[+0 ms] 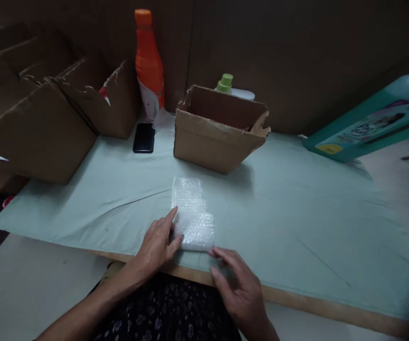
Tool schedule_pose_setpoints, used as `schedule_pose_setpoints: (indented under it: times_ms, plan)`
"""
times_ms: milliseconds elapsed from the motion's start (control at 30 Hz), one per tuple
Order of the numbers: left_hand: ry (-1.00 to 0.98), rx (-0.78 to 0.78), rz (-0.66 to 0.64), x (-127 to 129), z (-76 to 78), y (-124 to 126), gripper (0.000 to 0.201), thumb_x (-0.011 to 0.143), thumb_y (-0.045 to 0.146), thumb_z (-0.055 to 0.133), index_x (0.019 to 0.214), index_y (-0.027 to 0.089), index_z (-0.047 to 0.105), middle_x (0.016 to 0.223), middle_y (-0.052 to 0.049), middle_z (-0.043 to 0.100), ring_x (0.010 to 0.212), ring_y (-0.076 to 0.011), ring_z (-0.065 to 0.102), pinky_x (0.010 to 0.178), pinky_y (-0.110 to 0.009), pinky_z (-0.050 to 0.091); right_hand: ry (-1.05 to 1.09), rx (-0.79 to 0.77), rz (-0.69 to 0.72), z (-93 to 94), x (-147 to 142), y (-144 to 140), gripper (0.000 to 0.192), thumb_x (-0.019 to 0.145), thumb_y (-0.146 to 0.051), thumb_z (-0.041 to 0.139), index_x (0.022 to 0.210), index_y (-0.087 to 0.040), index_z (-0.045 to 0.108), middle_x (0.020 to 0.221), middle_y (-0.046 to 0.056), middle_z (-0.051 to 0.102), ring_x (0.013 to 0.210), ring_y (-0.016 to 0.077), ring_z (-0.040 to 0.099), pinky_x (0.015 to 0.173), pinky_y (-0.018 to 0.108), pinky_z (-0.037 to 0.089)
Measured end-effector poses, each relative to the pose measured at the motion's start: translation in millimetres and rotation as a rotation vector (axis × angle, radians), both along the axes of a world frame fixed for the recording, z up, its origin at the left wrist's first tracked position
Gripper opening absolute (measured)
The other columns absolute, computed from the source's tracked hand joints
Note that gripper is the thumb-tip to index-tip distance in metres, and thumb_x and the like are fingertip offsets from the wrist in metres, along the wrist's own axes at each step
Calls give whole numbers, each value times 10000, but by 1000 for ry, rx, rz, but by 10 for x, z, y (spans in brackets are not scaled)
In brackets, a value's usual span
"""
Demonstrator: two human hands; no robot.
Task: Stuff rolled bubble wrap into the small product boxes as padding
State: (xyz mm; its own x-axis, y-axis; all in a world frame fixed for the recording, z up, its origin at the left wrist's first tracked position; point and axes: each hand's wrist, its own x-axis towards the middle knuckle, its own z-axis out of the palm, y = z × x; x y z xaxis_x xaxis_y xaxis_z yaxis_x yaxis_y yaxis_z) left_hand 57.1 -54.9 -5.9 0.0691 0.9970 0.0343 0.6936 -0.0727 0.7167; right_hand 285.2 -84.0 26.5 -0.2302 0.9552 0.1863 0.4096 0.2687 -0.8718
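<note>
A strip of clear bubble wrap (189, 195) lies on the pale green cloth, with its near part folded over into a thicker layer. My left hand (157, 240) rests at the left edge of the fold. Its index finger stretches forward along that edge, and its thumb lies apart on the wrap; the other fingertips are partly hidden. By the near right corner of the wrap is my right hand (238, 286), its thumb and index finger spread, the index tip at the corner. Whether anything lies inside the fold I cannot tell.
An open cardboard box (208, 144) stands beyond the wrap, a green-capped bottle (225, 83) behind it. A black phone (144, 138) lies near an orange bottle (149, 66). Cardboard boxes (41, 128) fill the left; a large teal bottle (364, 123) leans at right. The cloth (297, 203) covers the table.
</note>
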Motion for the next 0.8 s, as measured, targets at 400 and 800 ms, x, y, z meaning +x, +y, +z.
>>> schedule_pose_setpoints:
  times_ms: [400,800]
  plan:
    - [60,285,39,-114,34,-204,662,935,207,574,1536,201,298,997,-66,656,892,-225,589,815,-376,495,-630,502,425,-148,-198,553,364,902,-32,494,1183,-168,681,1346,122,672,1270,301,571,965,495,501]
    - [8,195,-67,-123,71,-110,586,933,213,570,1486,199,378,940,-62,635,885,-235,567,820,-397,502,-488,373,198,60,-193,524,241,988,-242,550,1197,-185,655,1152,111,739,1038,251,673,873,426,523]
